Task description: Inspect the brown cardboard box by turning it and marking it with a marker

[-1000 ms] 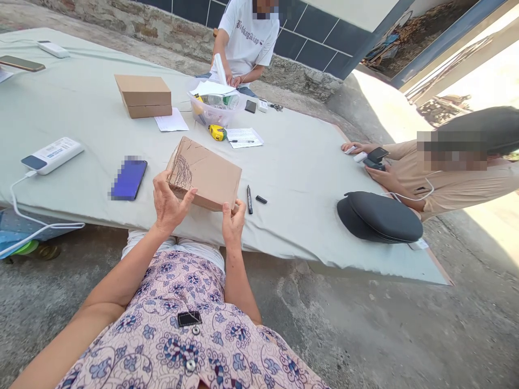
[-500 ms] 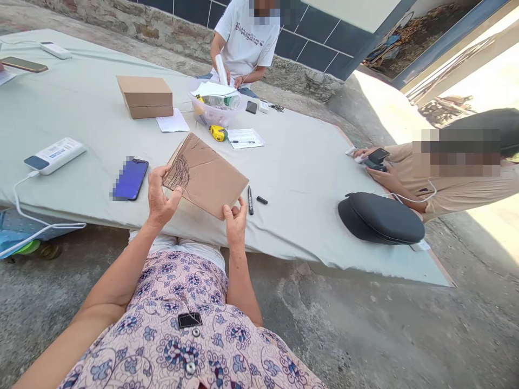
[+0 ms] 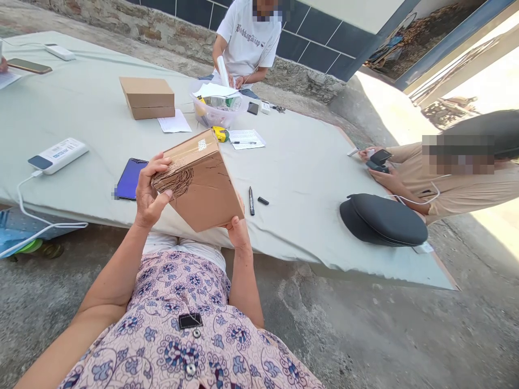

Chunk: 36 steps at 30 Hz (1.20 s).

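Observation:
Both hands hold a brown cardboard box (image 3: 206, 192), tilted above the near edge of the table. Black scribbled lines cover its left corner, and clear tape runs along its upper narrow side. My left hand (image 3: 150, 189) grips the scribbled corner, thumb on the broad face and fingers over the taped side. At the lower right corner, my right hand (image 3: 238, 231) pinches the box; most of its fingers are hidden behind it. A black marker (image 3: 251, 201) lies uncapped right of the box, beside its cap (image 3: 263, 200). Left of the box, my left hand partly covers a blue-screened phone (image 3: 128, 178).
Another cardboard box (image 3: 152, 97) stands farther back, near a plastic basin (image 3: 214, 114), a yellow tape measure (image 3: 220, 134) and a paper with a pen (image 3: 247, 139). A white power device (image 3: 59, 155) lies left. A black case (image 3: 383, 219) sits right. Two people sit around the table.
The box has been tipped in my hands, so its taped narrow side now shows. My left hand has moved slightly left and now overlaps the phone.

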Available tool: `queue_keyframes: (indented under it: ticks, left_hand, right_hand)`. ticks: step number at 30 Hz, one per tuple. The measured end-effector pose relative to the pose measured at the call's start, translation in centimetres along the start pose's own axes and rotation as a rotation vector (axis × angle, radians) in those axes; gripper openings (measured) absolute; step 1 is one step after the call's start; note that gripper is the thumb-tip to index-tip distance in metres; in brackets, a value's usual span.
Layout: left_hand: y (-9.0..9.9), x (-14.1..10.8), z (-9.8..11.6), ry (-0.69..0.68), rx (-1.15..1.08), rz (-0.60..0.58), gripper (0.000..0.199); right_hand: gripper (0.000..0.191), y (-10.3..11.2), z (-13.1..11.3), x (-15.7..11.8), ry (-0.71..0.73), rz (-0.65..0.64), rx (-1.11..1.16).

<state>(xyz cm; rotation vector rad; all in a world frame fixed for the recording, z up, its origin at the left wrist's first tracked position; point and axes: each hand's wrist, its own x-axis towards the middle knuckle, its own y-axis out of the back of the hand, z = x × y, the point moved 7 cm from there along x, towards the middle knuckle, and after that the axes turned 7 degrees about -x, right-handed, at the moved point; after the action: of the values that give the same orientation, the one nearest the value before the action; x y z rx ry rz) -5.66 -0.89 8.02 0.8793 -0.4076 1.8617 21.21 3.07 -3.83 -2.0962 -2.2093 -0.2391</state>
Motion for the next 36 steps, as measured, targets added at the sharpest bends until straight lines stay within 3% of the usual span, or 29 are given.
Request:
queue_keyframes:
  ticks: [3, 8, 13, 23, 28, 31, 36]
  left_hand:
    - [0.2, 0.0, -0.8, 0.041, 0.038, 0.015, 0.049]
    - [0.1, 0.1, -1.8, 0.094, -0.001, 0.049, 0.043]
    - [-0.4, -0.2, -2.9, 0.142, -0.125, 0.006, 0.038]
    - [-1.8, -1.1, -4.4, 0.352, 0.153, -0.16, 0.091]
    - [-2.2, -1.5, -4.5, 0.547, 0.174, -0.194, 0.079]
    - [-2.3, -1.6, -4.2, 0.614, 0.156, -0.21, 0.068]
    - [-2.6, -1.9, -4.3, 0.691, 0.11, -0.171, 0.067]
  right_hand:
    - [0.118, -0.2, -0.1, 0.1, 0.015, -0.086, 0.041]
    - [0.125, 0.3, -0.1, 0.4, 0.09, -0.036, 0.009]
    - [0.131, 0.9, -0.5, 0.4, 0.139, 0.021, 0.04]
    - [0.106, 1.3, -2.4, 0.2, 0.209, 0.044, -0.19]
    - [0.101, 1.3, -1.9, 0.3, 0.196, 0.027, -0.18]
    - [0.102, 1.4, -1.7, 0.5, 0.165, 0.05, -0.15]
    - [0.093, 1.5, -2.3, 0.2, 0.12, 0.104, -0.193]
